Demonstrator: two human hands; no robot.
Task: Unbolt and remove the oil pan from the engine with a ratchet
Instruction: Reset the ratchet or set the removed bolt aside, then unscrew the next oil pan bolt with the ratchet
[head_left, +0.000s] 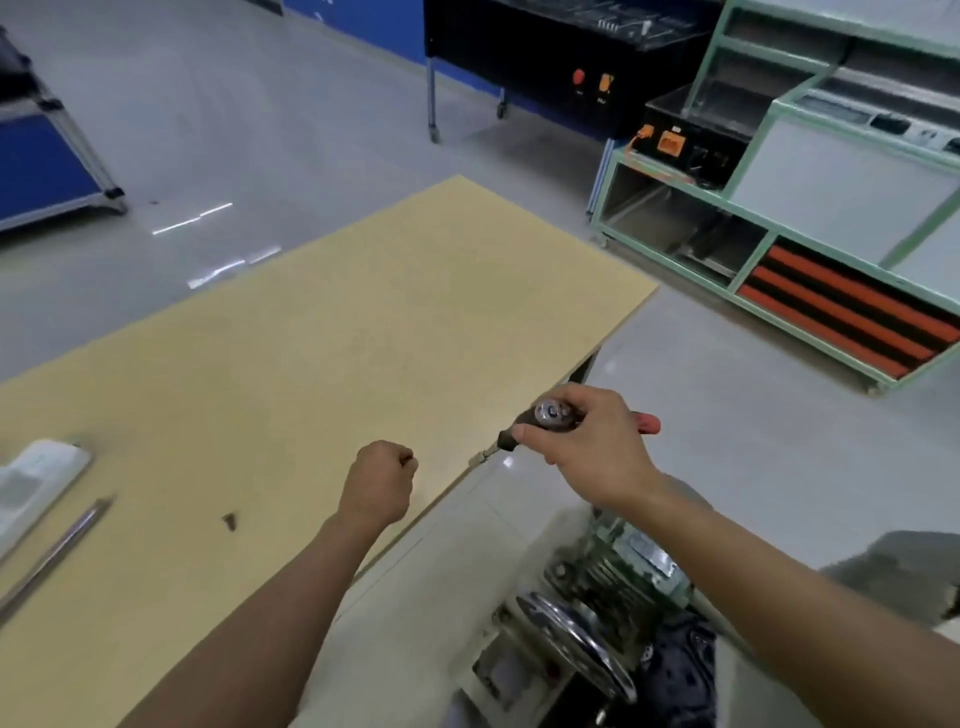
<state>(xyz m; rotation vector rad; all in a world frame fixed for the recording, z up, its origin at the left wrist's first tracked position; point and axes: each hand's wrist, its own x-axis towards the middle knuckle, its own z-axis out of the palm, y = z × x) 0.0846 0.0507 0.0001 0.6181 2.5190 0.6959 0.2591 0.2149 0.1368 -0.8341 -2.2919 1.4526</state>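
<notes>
ratchet (550, 414) held at the table (363, 312) edge
right hand (587, 441) grips it; left hand (382, 480) clenched, a bolt (229, 520) lying nearby.

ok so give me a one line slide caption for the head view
Right hand grips the ratchet at the table edge, left hand fisted over it near a loose bolt, engine below.

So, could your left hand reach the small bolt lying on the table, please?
Probably yes: the left hand is above the table near the bolt, with only bare surface between them, though its fingers are curled into a fist.
</notes>
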